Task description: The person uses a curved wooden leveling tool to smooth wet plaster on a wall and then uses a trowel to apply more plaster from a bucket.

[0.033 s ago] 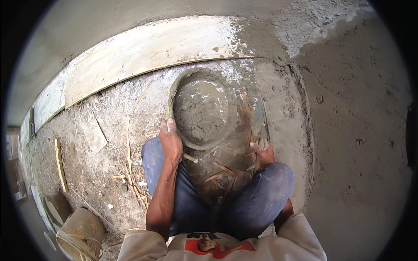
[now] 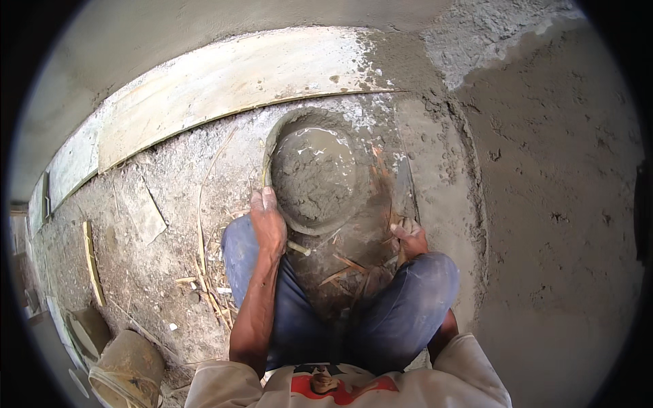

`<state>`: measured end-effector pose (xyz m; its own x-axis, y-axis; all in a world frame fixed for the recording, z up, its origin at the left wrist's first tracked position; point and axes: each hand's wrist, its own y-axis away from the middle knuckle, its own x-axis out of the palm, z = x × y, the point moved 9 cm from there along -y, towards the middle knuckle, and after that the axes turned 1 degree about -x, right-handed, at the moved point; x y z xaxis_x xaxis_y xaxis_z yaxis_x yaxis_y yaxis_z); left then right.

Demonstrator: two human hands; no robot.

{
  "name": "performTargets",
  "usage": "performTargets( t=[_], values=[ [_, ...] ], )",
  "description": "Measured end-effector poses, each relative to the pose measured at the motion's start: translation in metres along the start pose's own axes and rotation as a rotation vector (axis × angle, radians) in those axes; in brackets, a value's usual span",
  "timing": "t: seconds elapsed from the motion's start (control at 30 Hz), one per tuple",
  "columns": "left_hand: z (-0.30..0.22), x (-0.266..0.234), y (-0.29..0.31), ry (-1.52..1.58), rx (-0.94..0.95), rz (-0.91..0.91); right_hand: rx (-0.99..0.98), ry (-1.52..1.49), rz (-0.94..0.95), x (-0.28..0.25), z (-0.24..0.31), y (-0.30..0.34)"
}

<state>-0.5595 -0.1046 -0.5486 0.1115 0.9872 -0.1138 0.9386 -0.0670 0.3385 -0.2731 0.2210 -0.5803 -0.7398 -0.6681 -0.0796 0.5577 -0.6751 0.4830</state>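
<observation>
Rough ground strewn with straw and mortar crumbs spreads under me, with a pale plank running along the wall and a freshly plastered strip off to my right. Squatting, I have the round pan of wet cement mix between my knees. My left hand is clamped over its near-left rim, thumb on the edge, steadying it. My right hand is closed around the handle of a trowel, whose blade lies just beside the pan's right side. I judge I'm at the loading step: mix sits heaped in the pan, water pooled at its far edge. Next calls for dipping the blade in while the pan is kept from tipping.
</observation>
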Motion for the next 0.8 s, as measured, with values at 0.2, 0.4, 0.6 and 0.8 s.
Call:
performTargets(
  t=[0.2, 0.4, 0.6, 0.8],
  values=[
    [0.019, -0.001, -0.02, -0.019, -0.005, 0.071, -0.014, -0.105, -0.058, 0.017, 0.047, 0.025],
    [0.028, -0.009, -0.04, 0.081, 0.026, 0.13, -0.009, -0.032, 0.089, 0.069, 0.112, 0.008],
    [0.015, -0.016, -0.031, 0.148, -0.026, 0.042, -0.122, 0.203, 0.101, 0.092, 0.117, -0.067],
    [0.015, -0.014, -0.03, 0.1, -0.08, 0.1, -0.012, 0.157, 0.326, 0.125, 0.094, -0.14]
  ],
)
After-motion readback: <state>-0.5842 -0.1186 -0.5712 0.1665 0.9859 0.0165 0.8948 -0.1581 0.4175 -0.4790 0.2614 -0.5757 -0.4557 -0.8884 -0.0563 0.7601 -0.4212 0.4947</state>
